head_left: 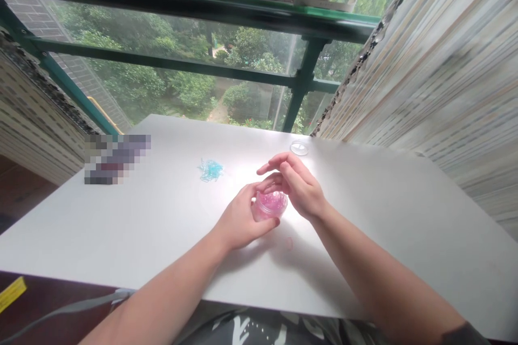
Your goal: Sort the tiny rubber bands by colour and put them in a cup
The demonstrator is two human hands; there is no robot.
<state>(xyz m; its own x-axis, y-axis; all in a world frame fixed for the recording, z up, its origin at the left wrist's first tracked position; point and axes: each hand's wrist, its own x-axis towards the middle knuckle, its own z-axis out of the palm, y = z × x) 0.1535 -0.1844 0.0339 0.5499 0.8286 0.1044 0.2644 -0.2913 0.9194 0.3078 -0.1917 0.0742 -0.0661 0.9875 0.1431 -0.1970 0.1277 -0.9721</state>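
Observation:
A small clear round jar (272, 205) with glittery pink contents stands near the middle of the white table. My left hand (243, 218) is wrapped around its left side, thumb across the front. Over the jar's far rim hovers my right hand (297, 180), its fingers bent loosely and apart, with no held thing visible. Its fingertips partly cover the mouth of the jar and come close to my left fingers; whether they touch is hard to tell. Beyond it lies a clear round lid (299, 147). A loose pile of translucent light-blue pieces (211, 170) sits to the left.
The white table (133, 226) reaches to a window with green rails (194, 67). A faint pinkish piece (289, 243) lies in front of the jar. A pixelated, blurred object (117, 160) is at the left edge. Striped curtains (437, 64) hang at both sides.

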